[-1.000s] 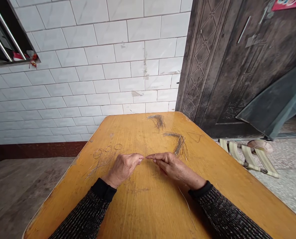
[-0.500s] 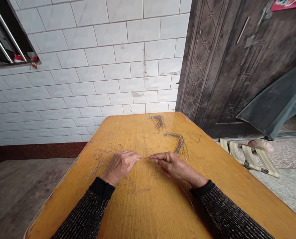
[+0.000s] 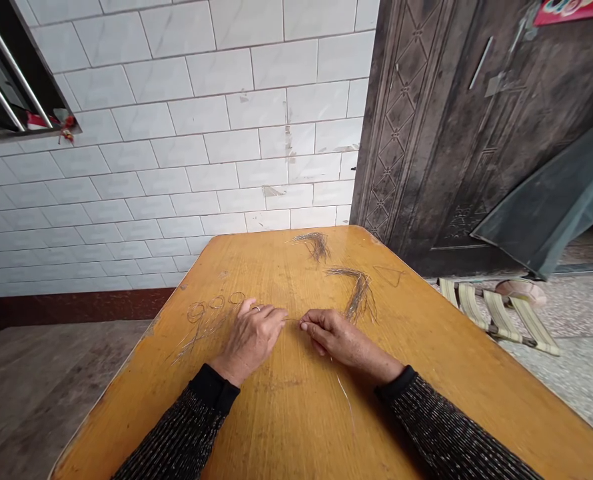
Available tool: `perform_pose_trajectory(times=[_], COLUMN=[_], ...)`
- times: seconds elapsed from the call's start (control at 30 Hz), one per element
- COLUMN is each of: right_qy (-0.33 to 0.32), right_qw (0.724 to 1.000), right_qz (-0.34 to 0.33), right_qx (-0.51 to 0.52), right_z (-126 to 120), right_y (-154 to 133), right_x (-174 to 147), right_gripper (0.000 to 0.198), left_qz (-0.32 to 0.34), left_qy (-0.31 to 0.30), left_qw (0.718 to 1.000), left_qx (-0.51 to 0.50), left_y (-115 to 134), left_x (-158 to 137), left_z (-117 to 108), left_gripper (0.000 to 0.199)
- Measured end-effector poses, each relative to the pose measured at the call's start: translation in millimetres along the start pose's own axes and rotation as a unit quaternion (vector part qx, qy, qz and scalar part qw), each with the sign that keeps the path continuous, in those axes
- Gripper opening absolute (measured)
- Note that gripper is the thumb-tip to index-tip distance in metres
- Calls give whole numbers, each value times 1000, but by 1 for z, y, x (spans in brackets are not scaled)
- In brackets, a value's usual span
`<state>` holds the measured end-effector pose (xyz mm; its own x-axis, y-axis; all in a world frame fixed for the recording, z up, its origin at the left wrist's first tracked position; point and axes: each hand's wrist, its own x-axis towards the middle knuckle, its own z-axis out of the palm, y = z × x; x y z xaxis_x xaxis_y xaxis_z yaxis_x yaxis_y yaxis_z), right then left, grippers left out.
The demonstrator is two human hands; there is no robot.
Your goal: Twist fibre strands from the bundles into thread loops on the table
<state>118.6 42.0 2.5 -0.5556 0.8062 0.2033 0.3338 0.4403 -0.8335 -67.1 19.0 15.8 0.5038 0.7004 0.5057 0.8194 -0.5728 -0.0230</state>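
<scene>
My left hand [image 3: 256, 337] pinches one end of a thin wire [image 3: 346, 397] above the middle of the table. Facing it, my right hand [image 3: 331, 337] is closed on the same wire a short way along. A short stretch of wire spans the small gap between the fingertips, and a loose tail hangs below my right hand toward the table front. Beside my left hand lie several wires bent into rings [image 3: 196, 311], their straight ends overlapping. Just beyond my right hand rests a bundle of bent wires [image 3: 359, 293].
A second wire bundle [image 3: 316, 245] lies near the far edge of the wooden table [image 3: 286, 427]. One triangular wire loop [image 3: 389, 275] is at the right. The tiled wall [image 3: 216, 147] stands behind, and a folding stool [image 3: 496, 317] is on the floor at right.
Both hands have shifted slightly; my right fingers have curled in from a stretched pose. The wire's loose tail has swung left, from beside the right wrist to below the hand.
</scene>
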Motion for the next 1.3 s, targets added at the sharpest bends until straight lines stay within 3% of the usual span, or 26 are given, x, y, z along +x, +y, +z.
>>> perform_pose_trajectory(times=[0.13, 0.4, 0.67, 0.97, 1.17, 1.3], right_qy=[-8, 22, 55, 78, 65, -11], right_qw=[999, 989, 971, 968, 919, 872], right_qz=[-14, -20, -41, -34, -33, -14], right_qx=[-34, -147, -229, -235, -389, -489], right_z=[4, 6, 14, 14, 20, 29], right_y=[-3, -7, -4, -3, -10, -22], right_x=[-1, -2, 0, -1, -7, -10], right_gripper=[27, 26, 27, 28, 29, 25], left_qz=[29, -33, -7, 13, -8, -6], left_qy=[-7, 19, 3, 2, 60, 79], left_qw=[999, 999, 994, 998, 997, 997], left_qx=[11, 15, 106, 63, 38, 23], left_y=[8, 2, 13, 11, 9, 11], left_x=[1, -1, 3, 3, 2, 1], left_z=[4, 3, 1, 2, 1, 2], left_gripper=[23, 19, 22, 20, 20, 22])
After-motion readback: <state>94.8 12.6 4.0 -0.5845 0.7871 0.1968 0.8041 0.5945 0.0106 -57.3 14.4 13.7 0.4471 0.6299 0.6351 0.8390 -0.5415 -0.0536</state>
